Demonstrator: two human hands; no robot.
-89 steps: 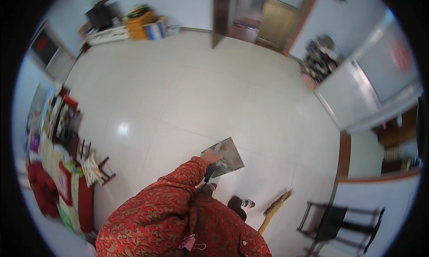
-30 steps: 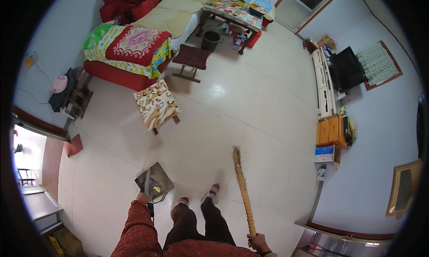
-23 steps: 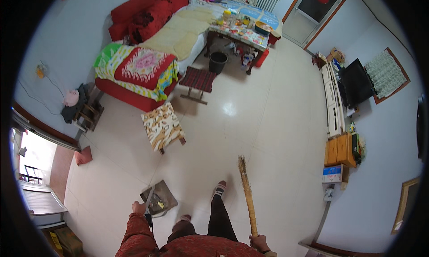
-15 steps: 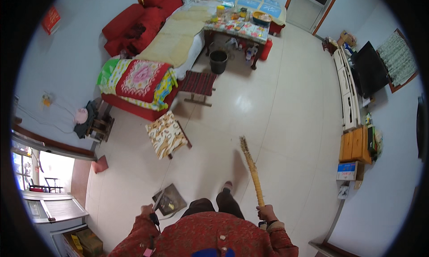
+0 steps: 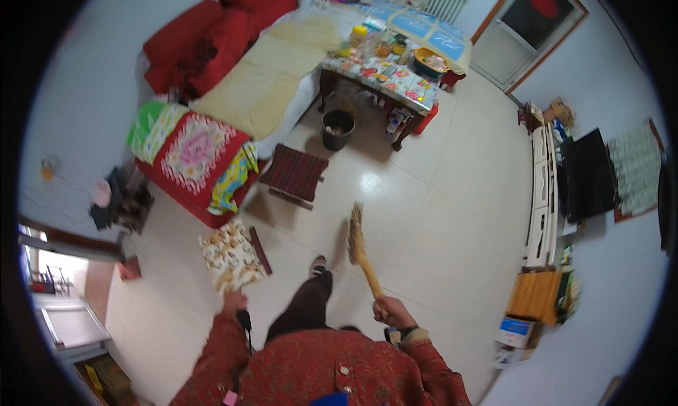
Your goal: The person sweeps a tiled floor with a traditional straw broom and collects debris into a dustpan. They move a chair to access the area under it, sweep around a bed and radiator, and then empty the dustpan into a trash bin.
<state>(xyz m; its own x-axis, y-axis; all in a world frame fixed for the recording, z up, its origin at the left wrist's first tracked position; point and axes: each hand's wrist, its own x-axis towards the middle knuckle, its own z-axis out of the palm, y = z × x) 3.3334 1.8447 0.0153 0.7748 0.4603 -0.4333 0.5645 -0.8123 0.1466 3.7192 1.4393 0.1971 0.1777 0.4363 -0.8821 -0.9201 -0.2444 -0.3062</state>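
Note:
My right hand (image 5: 394,312) is wrapped round the yellow handle of a short broom (image 5: 369,270). The broom's bristles point away from me, over the pale tiled floor. My left hand (image 5: 235,303) looks closed and is slightly blurred, a dark strap hanging at its wrist. It shows against the near edge of a low stool with a patterned cover (image 5: 229,254); whether it touches the stool I cannot tell. Anything in that hand is hidden, and no dustpan shows in the head view now.
A striped folding stool (image 5: 295,171) and a black bucket (image 5: 337,130) stand ahead, near a cluttered table (image 5: 395,88). The red sofa (image 5: 185,33) lines the left side. Along the right wall are a white cabinet (image 5: 539,208) and a wooden box (image 5: 534,296).
I have moved forward, one foot stepping ahead. The broom has swung to point more to the left. The dustpan at my left hand has gone out of sight, and that hand appears nearer the patterned stool.

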